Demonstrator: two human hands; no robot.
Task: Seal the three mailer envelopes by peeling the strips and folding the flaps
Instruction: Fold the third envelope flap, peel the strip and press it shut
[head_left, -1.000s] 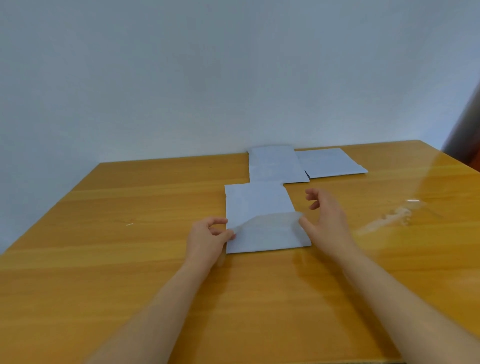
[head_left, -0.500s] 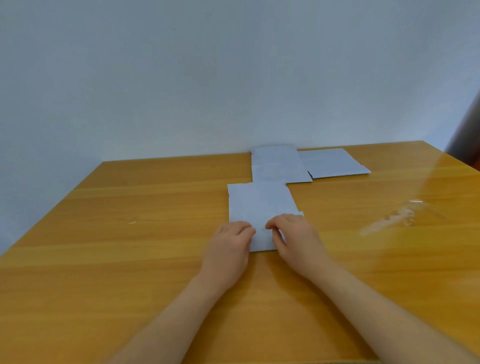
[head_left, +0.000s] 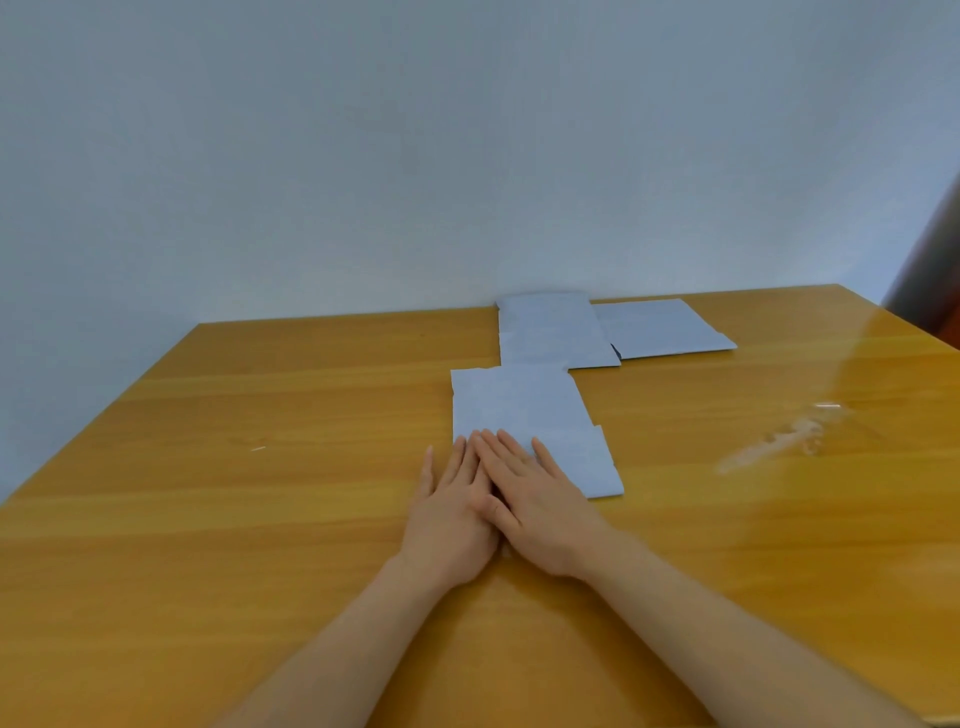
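1. The near envelope (head_left: 524, 410) is thin, pale grey-blue and matte, a flat rectangle with a small step in its right edge where the folded flap meets the body. It lies on the table just ahead of the hands, its top left corner slightly ragged.
2. The left hand (head_left: 452, 514) lies palm down, fingers straight and spread flat – gripping nothing – with the fingertips on the envelope's near left edge and the little finger out on the bare wood.
3. The right hand (head_left: 540, 514) is also flat and released, fingers extended, and it lies partly over the left hand, pressing on the near part of the envelope. Both hands hide the envelope's near left corner.
4. The table (head_left: 208, 519) is smooth, glossy, honey-coloured wood with a long straight grain; its right side carries a bright glare.
5. A second envelope (head_left: 553, 332) of the same material lies farther off, its near edge touching the far edge of the first – shifted to the right. A third envelope (head_left: 665, 327) lies beside it on the right, tucked slightly under its edge, close to the wall (head_left: 363, 156).
6. A crumpled clear strip (head_left: 779, 441) rests on the table well to the right, and a tiny pale scrap (head_left: 258, 448) lies to the left.
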